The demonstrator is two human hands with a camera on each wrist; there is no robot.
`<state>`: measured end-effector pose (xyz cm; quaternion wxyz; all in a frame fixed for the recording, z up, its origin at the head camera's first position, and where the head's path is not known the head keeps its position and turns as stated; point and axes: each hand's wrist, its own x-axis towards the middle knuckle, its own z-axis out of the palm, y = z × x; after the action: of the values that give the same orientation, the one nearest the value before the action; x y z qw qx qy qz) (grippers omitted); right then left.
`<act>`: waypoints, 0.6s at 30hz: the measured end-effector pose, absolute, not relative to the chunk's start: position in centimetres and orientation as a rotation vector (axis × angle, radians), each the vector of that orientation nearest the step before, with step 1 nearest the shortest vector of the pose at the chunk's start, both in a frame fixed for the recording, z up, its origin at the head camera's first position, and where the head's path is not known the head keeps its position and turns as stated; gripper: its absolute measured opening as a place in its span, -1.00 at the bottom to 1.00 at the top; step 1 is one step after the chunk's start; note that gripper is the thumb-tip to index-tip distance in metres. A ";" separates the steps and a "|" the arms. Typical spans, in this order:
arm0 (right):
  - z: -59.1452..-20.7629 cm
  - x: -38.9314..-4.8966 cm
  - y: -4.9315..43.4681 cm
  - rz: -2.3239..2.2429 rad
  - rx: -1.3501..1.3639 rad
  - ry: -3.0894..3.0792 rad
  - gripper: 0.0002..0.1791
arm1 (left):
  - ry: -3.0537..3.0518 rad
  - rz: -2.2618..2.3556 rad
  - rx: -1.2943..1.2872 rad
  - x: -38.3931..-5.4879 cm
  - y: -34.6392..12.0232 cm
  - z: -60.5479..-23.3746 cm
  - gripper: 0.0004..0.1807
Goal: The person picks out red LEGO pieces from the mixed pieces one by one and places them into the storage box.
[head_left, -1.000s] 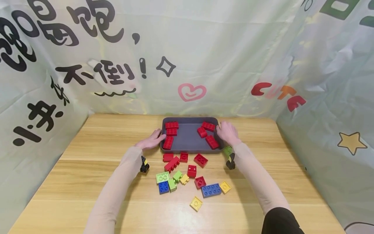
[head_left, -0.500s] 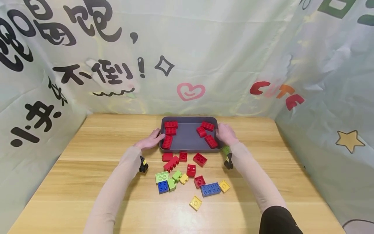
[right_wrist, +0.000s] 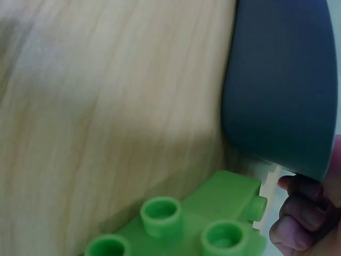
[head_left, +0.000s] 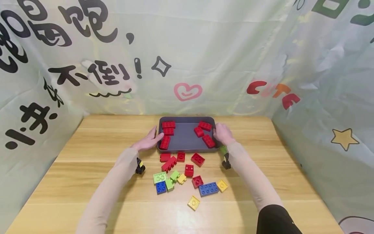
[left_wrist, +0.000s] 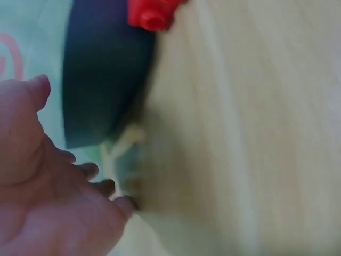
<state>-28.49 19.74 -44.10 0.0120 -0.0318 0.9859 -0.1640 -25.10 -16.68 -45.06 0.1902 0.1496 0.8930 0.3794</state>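
Note:
A dark grey tray [head_left: 187, 150] stands at the back of the table, with red toy bricks [head_left: 208, 141] along its left and right sides. My left hand [head_left: 147, 140] is at the tray's left side, thumb by the rim. Its fingers lie loosely extended outside the wall, a gap showing in the left wrist view. At the right side, my right hand [head_left: 223, 134] grips the tray's rim, with fingers [right_wrist: 298, 216] curled against the outside. Close below the right hand is a green brick [right_wrist: 224, 200], mostly hidden by the wrist in the head view.
In front of the tray lie several loose bricks: red [head_left: 169, 164], light green [head_left: 160, 177], dark blue [head_left: 161, 187], a longer blue one [head_left: 208, 189] and yellow [head_left: 193, 202]. A printed cloth [head_left: 187, 58] hangs behind the wooden table [head_left: 102, 136] and at both sides.
The head view has shifted slightly. My right hand's fingers look more curled at the tray's right rim than before. The left hand, tray and bricks keep their places.

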 end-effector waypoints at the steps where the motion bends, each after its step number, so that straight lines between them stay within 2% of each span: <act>1: -44.1 -28.5 19.7 -0.511 -0.099 3.076 -0.79 | 2.514 1.067 0.429 -25.1 -16.6 -44.9 -0.10; 9: -44.4 -28.4 19.8 -0.538 -0.086 3.079 -0.79 | 2.595 0.996 0.517 -24.3 -15.8 -43.2 0.00; 18: -44.6 -28.4 19.8 -0.536 -0.110 3.091 -0.79 | 2.667 0.896 0.596 -23.0 -14.9 -41.6 -0.01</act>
<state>-28.41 19.80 -44.55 0.0014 -0.0351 0.9847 -0.1709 -22.96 -14.88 -41.61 0.1324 0.2053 0.9192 0.3089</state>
